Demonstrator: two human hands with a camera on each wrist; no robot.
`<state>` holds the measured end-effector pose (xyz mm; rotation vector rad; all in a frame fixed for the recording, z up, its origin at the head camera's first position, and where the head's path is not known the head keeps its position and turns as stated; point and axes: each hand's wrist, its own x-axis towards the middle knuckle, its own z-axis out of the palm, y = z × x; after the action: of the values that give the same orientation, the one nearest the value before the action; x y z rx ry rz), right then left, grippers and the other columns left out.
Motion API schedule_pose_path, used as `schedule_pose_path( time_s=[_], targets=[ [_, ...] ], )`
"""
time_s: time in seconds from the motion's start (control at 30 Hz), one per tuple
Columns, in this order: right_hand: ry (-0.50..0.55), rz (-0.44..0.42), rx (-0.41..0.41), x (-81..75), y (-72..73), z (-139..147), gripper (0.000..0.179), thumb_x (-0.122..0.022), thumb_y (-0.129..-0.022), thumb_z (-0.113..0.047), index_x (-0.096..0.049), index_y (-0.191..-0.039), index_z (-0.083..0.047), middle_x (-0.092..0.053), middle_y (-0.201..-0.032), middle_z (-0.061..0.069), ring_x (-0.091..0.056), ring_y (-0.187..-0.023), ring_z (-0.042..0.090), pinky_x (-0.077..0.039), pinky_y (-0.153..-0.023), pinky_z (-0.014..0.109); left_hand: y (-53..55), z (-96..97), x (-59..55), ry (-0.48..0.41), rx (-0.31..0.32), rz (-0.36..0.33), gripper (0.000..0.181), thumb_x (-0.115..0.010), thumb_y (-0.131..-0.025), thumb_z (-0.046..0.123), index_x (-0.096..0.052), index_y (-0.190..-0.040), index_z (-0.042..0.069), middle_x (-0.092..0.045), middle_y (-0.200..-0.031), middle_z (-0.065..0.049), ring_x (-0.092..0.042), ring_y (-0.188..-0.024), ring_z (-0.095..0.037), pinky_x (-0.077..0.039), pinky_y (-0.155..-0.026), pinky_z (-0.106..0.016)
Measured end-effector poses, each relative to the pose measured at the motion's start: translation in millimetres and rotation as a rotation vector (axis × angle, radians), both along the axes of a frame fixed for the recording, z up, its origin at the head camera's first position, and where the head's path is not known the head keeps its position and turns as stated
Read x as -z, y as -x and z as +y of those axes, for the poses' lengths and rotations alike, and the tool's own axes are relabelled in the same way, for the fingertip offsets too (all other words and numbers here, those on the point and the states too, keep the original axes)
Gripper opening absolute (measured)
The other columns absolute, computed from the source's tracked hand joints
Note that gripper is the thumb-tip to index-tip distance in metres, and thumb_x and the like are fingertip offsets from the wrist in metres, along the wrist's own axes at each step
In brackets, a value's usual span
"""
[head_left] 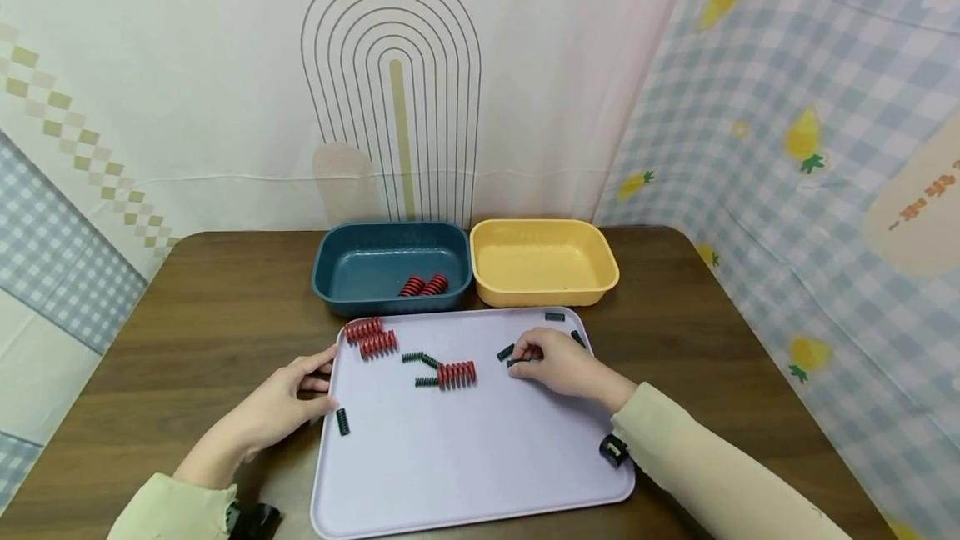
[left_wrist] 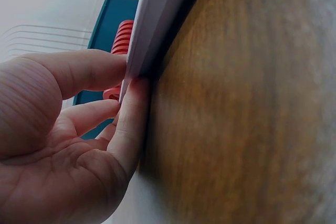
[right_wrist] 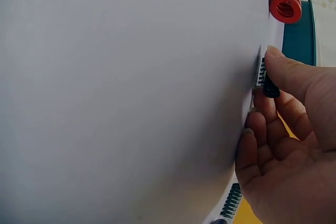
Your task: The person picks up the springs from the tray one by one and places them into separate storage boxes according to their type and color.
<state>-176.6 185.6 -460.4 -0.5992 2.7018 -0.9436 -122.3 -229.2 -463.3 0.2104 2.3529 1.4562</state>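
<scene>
My right hand point(head_left: 558, 362) is over the right half of the pale lilac tray point(head_left: 480, 457), thumb and fingertips pinching a small dark green spring point(head_left: 516, 362). A second dark green spring point(head_left: 506, 352) lies just beside those fingertips. In the right wrist view, the thumb partly hides the dark springs point(right_wrist: 261, 72). At the tray's left edge, my left hand point(head_left: 281, 398) grips the rim point(left_wrist: 137, 51), with thumb and fingers on it. Close to the left thumb lies another dark green spring point(head_left: 342, 422). Thicker red springs point(head_left: 378, 344) sit in the tray's far left corner.
Mid-tray, a red spring point(head_left: 457, 374) lies against small dark green springs point(head_left: 427, 382). More dark springs point(head_left: 555, 317) lie at the far right corner. Behind the tray stand a blue bin point(head_left: 360, 304) with two red springs point(head_left: 434, 284) and a yellow bin point(head_left: 547, 297).
</scene>
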Motion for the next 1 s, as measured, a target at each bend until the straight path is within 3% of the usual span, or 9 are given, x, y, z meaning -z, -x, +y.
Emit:
schedule_pose_path(
  time_s=[0.4,0.7,1.0],
  targets=[
    [0.076,-0.025,0.057,-11.5,9.9,7,0.011,-0.075,-0.086,-0.026,-0.065,-0.086,-0.022,-0.062,-0.082,-0.006,-0.057,-0.077,0.012,-0.049,-0.069,0.029,2.1,-0.2,1.1,0.023,-0.012,-0.03,0.076,-0.072,-0.088,0.012,-0.031,-0.151,0.006,-0.044,-0.133,-0.017,-0.052,-0.111,-0.028,-0.05,-0.082,-0.027],
    [0.141,0.068,0.146,-34.1,28.3,22,0.014,-0.073,-0.088,-0.029,-0.067,-0.092,-0.018,-0.062,-0.085,-0.002,-0.055,-0.079,0.017,-0.047,-0.069,0.034,2.2,-0.4,1.0,0.036,-0.021,-0.038,0.076,-0.072,-0.088,0.014,-0.031,-0.151,0.007,-0.044,-0.133,-0.016,-0.051,-0.112,-0.028,-0.05,-0.082,-0.027],
    [0.187,0.171,0.293,-44.6,47.2,34,0.018,-0.067,-0.092,-0.033,-0.065,-0.096,-0.016,-0.063,-0.087,0.001,-0.055,-0.078,0.02,-0.048,-0.067,0.035,2.1,0.0,0.0,0.04,-0.027,-0.042,0.075,-0.072,-0.088,0.013,-0.032,-0.151,0.008,-0.044,-0.133,-0.015,-0.051,-0.112,-0.028,-0.05,-0.082,-0.026]
  ],
)
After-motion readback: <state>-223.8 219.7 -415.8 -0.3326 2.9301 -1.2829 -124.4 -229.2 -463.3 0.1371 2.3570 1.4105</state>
